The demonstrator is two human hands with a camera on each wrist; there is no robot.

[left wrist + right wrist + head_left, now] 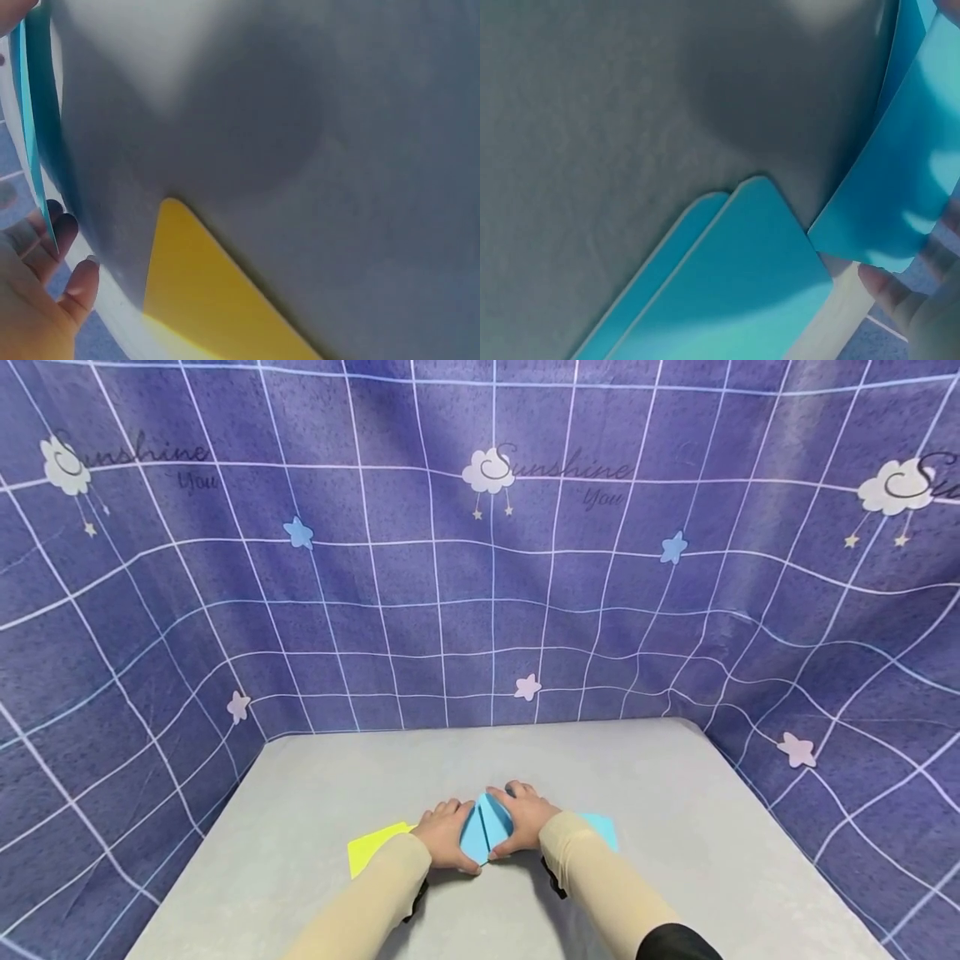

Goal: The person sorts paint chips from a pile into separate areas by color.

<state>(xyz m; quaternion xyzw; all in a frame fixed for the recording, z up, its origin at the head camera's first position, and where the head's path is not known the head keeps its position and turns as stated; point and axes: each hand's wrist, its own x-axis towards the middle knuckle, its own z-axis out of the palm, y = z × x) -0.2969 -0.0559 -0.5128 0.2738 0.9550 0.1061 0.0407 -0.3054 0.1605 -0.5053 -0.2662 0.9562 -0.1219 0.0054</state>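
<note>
A light-blue sheet of folded paper [474,842] stands between both hands in the head view, its two slanting panels meeting along a dark crease or gap. On its left side, my left hand [441,837] grips the edge with thumb and fingers. The opposite side is held by my right hand [528,820], thumb near the lower corner and fingers at the top. Seen from the left wrist, the paper [31,127] is almost edge-on. In the right wrist view, a broad panel of it [889,187] slopes up from the table beside the fingers [885,289].
Yellow paper [369,850] lies flat by the left forearm. Several-cornered blue sheets [735,285], overlapping, lie under the right forearm. A grey-white table [645,777] spreads beneath, backed and flanked by a purple checked curtain [465,627].
</note>
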